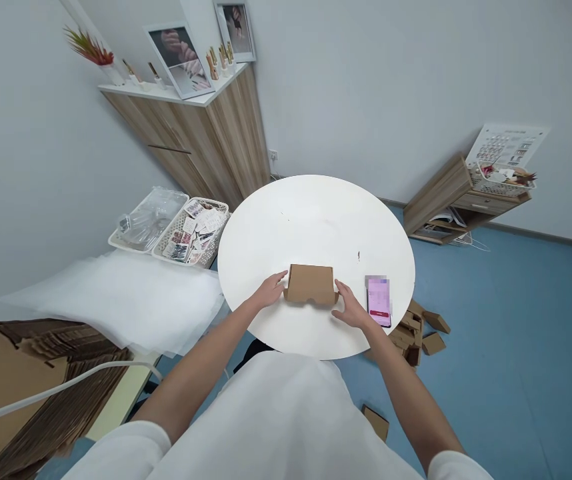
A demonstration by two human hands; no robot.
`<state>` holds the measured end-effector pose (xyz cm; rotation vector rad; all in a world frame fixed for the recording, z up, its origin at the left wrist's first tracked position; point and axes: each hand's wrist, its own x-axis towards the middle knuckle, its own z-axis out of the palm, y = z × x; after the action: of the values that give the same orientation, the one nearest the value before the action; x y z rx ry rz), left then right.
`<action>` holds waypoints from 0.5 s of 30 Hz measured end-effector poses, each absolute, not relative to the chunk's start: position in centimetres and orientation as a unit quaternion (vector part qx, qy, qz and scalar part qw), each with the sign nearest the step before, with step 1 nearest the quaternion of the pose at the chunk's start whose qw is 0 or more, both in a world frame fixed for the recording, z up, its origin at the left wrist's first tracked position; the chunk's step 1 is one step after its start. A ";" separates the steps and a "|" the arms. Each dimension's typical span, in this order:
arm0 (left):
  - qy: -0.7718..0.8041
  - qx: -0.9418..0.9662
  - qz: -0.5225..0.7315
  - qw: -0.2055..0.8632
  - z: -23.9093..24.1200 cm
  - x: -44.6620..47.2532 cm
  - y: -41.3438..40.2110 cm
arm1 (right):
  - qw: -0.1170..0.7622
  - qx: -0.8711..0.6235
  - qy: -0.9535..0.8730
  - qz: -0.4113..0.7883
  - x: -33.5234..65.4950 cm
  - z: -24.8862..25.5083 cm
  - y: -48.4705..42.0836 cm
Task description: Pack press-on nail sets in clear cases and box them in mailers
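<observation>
Pressing in from both ends: left hand [269,291] flat against the left side of a small cardboard box [310,283], right hand [351,308] against its right side, fingers spread and touching the card, not wrapped around it. Hands apart, then, with the box clamped lightly between them. Sitting closed and flat on the near part of a round white table [316,220], just ahead of the body, lid up, a small flap showing at the front edge. Judging by that: squaring up or closing the folded box, near the end of shaping it; calls next for even pressure from both sides so the flaps stay seated and the walls do not buckle. Just right of the right hand, touching nothing, a phone [379,301] with a pink screen. Past the table edge, down on the blue floor, a heap of similar small boxes [419,330]. Off to the left, a white sheet [116,293], a stack of flat cardboard [26,373], and two baskets [193,233] of small packets.
</observation>
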<state>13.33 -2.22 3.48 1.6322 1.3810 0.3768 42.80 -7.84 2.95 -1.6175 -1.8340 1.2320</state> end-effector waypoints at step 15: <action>0.618 0.659 0.173 0.391 2.3 16.4 -5.3 | 0.317 -0.689 -0.531 0.377 38.5 0.4 -9.4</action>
<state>16.38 -5.35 2.29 1.6755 1.5714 0.4403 38.49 -9.38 0.37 -1.8145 -1.3973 0.9925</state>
